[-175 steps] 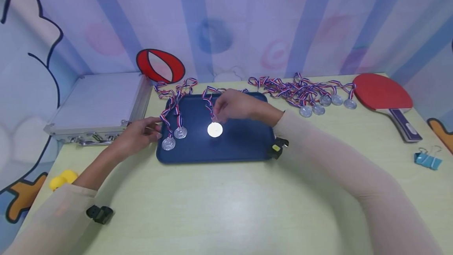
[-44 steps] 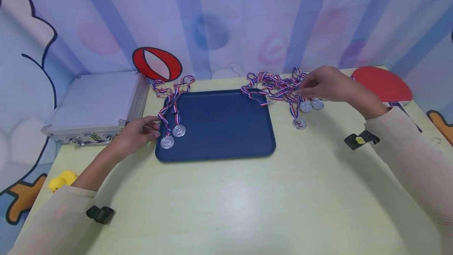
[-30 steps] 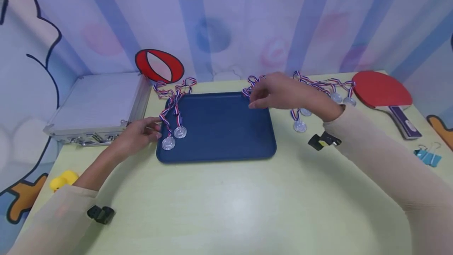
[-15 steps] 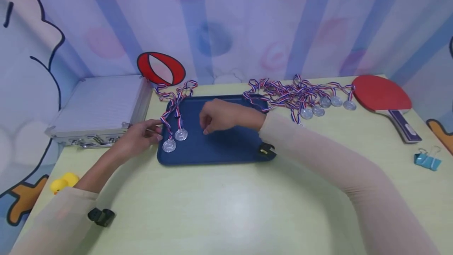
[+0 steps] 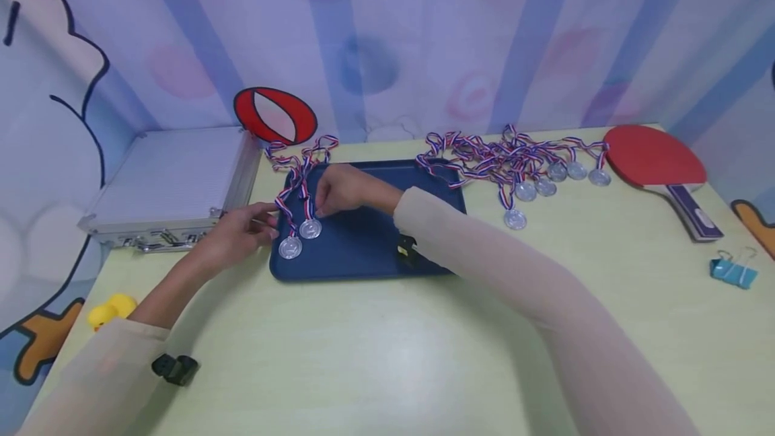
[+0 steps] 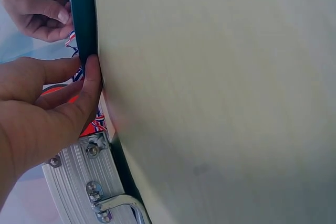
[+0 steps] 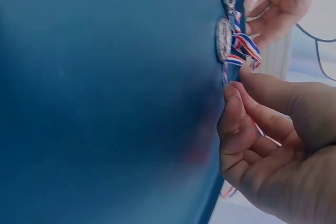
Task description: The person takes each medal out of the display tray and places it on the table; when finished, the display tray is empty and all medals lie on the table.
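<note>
A dark blue tray (image 5: 375, 247) lies on the table with two silver medals on its left side, their striped ribbons running over the far rim. My left hand (image 5: 239, 237) pinches the tray's left rim between thumb and fingers, as the left wrist view shows (image 6: 50, 106). My right hand (image 5: 342, 190) is over the tray, its thumb and fingertip pinching the ribbon just above the inner medal (image 5: 311, 229). In the right wrist view this medal (image 7: 224, 40) lies near the fingertips. The outer medal (image 5: 290, 247) rests closer to the tray's corner.
Several silver medals with tangled ribbons (image 5: 484, 153) lie at the back right; one medal (image 5: 515, 219) lies nearer the front. Beyond are a red table tennis bat (image 5: 656, 157) and a blue binder clip (image 5: 734, 273). Left stand a silver case (image 5: 169, 173) and a yellow rubber duck (image 5: 112, 310).
The medal my right hand held over the tray earlier now lies on the table to the right. My right hand has since travelled left to the inner medal's ribbon. The left hand stays put.
</note>
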The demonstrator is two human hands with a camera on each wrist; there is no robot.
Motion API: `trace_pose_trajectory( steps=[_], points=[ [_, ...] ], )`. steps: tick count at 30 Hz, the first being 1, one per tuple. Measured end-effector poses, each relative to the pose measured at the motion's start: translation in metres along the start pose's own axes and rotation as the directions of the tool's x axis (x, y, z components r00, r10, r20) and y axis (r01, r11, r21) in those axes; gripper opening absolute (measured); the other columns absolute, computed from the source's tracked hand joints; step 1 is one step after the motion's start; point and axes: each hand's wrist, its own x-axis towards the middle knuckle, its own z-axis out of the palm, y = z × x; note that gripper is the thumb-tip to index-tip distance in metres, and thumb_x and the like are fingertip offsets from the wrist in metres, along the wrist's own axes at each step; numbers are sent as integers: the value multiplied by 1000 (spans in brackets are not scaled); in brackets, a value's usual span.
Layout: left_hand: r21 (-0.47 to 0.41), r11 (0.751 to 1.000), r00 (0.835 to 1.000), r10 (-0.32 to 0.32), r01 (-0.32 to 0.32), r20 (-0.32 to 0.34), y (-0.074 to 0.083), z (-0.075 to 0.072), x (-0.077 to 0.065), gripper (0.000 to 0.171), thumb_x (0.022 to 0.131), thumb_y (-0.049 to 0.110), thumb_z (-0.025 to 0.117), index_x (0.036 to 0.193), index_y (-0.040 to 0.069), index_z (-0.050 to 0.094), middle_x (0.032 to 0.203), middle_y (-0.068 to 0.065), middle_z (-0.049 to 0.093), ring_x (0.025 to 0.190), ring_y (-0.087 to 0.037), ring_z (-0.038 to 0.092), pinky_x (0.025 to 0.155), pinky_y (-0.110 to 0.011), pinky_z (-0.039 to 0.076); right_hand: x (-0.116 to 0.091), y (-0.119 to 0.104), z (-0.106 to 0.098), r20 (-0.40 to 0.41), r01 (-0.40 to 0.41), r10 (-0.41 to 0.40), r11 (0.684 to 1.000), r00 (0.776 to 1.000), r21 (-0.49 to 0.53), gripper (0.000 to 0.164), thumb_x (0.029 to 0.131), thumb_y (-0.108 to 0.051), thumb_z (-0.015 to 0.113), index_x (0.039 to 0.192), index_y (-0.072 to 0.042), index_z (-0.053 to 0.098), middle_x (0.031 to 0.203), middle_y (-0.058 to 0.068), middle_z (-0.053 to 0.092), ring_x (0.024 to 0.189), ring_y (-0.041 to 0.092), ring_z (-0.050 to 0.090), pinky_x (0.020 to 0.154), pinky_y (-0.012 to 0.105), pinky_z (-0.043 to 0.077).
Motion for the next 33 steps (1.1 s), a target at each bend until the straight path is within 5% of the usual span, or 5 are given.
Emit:
trace_pose_trajectory(
  steps=[13,26,33],
  points=[
    [11,1000,1000,-19,19,7,3,1,3,52,91,3,52,141,3,37,117,-18,54,111,-33,55,84,-37,52,10,-6,14,-21,-80,80,997,997,18,18,79,-24,74,66,-11,69,59,-6,58,58,8,50,52,18,38],
    [7,1000,1000,-4,4,-2,2,1,0,51,91,2,50,140,1,37,117,-20,55,111,-34,55,83,-37,52,8,-4,10,32,57,-55,997,998,-53,36,85,-22,65,52,-11,56,45,-10,41,46,5,35,50,18,31],
    [4,1000,1000,0,0,-8,0,0,-1,50,91,2,51,140,1,38,116,-20,55,110,-34,56,82,-36,52,3,0,-1,34,77,-77,997,996,-8,27,87,-21,63,66,-5,68,53,-7,52,50,4,44,50,18,36]
  ],
)
